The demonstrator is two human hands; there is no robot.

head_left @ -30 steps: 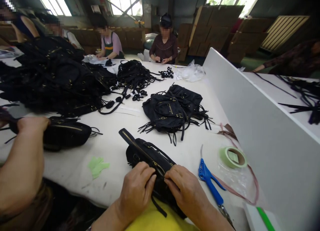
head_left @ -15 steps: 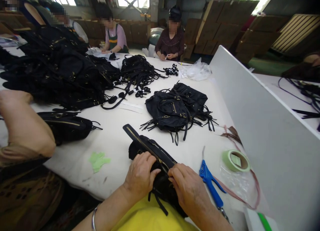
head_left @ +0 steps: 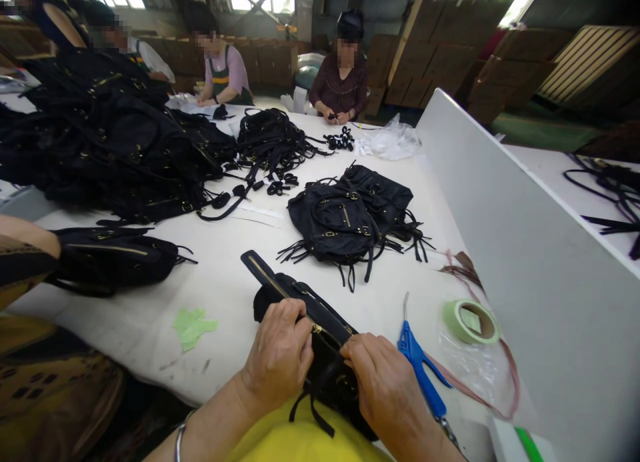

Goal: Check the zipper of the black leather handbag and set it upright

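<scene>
A black handbag [head_left: 295, 288] lies at the table's near edge, against my yellow clothing. Its gold zipper runs slantwise along the top, with the zipper's tab end sticking out at the far left. My left hand [head_left: 280, 345] is closed on the bag's edge beside the gold zipper pull [head_left: 317, 329]. Farther right along the zipper, my right hand [head_left: 383, 375] pinches the opposite end of the bag's top edge. Between my hands the zipper stands partly apart, and the bag's inside looks dark. Black straps hang down below my left hand.
Two black handbags [head_left: 333, 222] lie ahead. A blue-handled tool [head_left: 417, 362], green tape roll [head_left: 471, 321] and white divider [head_left: 500, 202] are at right. Green tape scraps [head_left: 193, 327], another bag [head_left: 125, 259] and a big bag pile [head_left: 115, 142] lie left. Co-workers sit across the table.
Both hands keep their grip on the bag, my left fingers curling closer around its edge. The co-worker's arm at left has drawn back, and the bag there has shifted left.
</scene>
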